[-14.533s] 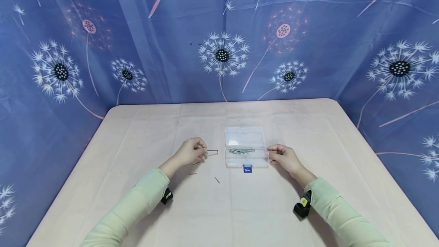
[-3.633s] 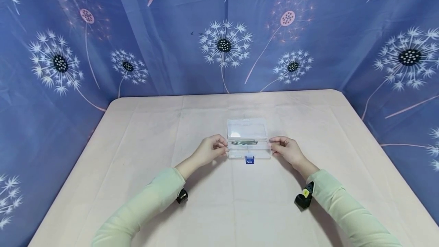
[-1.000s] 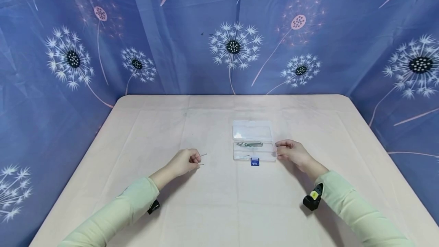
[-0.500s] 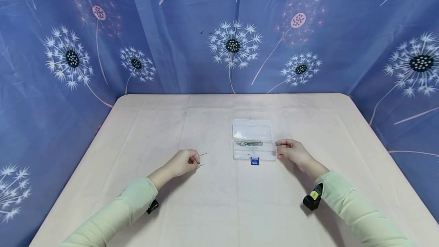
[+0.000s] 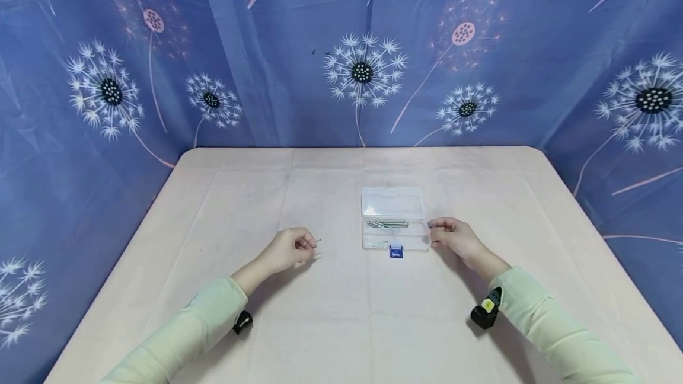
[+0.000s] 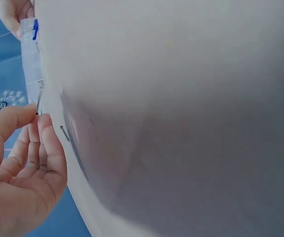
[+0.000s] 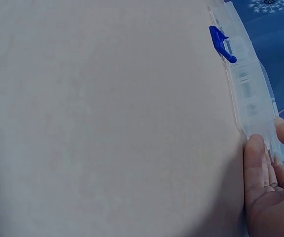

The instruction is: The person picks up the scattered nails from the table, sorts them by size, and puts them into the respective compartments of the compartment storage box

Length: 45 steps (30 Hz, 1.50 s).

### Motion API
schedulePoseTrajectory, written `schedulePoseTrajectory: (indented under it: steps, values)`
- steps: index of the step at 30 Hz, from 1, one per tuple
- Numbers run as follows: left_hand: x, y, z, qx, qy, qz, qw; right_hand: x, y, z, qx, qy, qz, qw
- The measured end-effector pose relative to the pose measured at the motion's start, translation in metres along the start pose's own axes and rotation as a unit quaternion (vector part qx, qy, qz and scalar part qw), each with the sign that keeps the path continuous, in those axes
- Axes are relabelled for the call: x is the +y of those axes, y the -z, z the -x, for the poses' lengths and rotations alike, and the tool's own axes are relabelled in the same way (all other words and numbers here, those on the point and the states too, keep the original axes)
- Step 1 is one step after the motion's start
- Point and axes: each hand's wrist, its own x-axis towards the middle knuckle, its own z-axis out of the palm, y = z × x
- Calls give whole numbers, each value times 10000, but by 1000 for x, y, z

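Note:
In the head view my left hand point(image 5: 288, 250) is left of the box, just over the table. Thumb and fingertip pinch a small thin nail point(image 6: 39, 98), partly covered by the fingers. Another short nail point(image 6: 64, 133) shows beside the fingers in the left wrist view; it appears to lie on the table. My right hand point(image 5: 460, 240) holds the right end of a clear plastic box point(image 5: 411, 240) between thumb and fingers. Its lid point(image 5: 392, 202) is folded back. Several long nails point(image 5: 388, 224) lie in the rear compartment, and small slivers, likely short nails, in the front left one.
A blue latch point(image 5: 396, 251) hangs from the box's front edge. Pale cloth point(image 5: 341, 325) covers the table. Behind and at the sides hangs a blue dandelion-print curtain point(image 5: 288, 64). Each wrist carries a black camera point(image 5: 485, 309).
Earlier my left hand held a long nail near the box, then reached the box's left end, and moved back left. Just now it lifts slightly. My right hand stays at the box.

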Motion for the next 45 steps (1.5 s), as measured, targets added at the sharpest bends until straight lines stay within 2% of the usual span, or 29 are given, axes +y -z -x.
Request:
schedulePoseTrajectory:
  steps: [3, 8, 13, 17, 24, 31, 35, 36, 40, 45]
  values:
    - [2, -3, -4, -50, -9, 280, 9996, 0, 0, 0, 26, -10, 32, 10000]
    - [4, -7, -9, -72, 41, 371, 9993, 0, 0, 1, 50, 9, 19, 10000]
    - [8, -10, -13, 122, 161, 393, 9990, 1, -1, 0, 28, 32, -27, 10000]
    - [13, -14, -19, 291, 265, 576, 9976, 2, -1, 0, 45, 53, 40, 10000]
    - [26, -25, -35, 419, 481, 907, 9938, 4, 0, -1, 107, 77, -10, 9999]
    - [35, -36, -55, 637, 679, 1309, 9870, 6, 0, -1, 111, 135, 12, 9998]
    - [39, -41, -64, 733, 632, 1480, 9842, 5, -1, -1, 109, 137, -9, 9998]
    - [45, -41, -64, 738, 627, 1477, 9843, 5, -1, -1, 105, 140, -10, 9998]
    - [49, -47, -71, 744, 545, 1465, 9849, 6, -1, -2, 118, 116, 7, 9999]
    - [46, -53, -82, 658, 457, 1442, 9863, 7, 0, -2, 120, 147, 33, 9998]
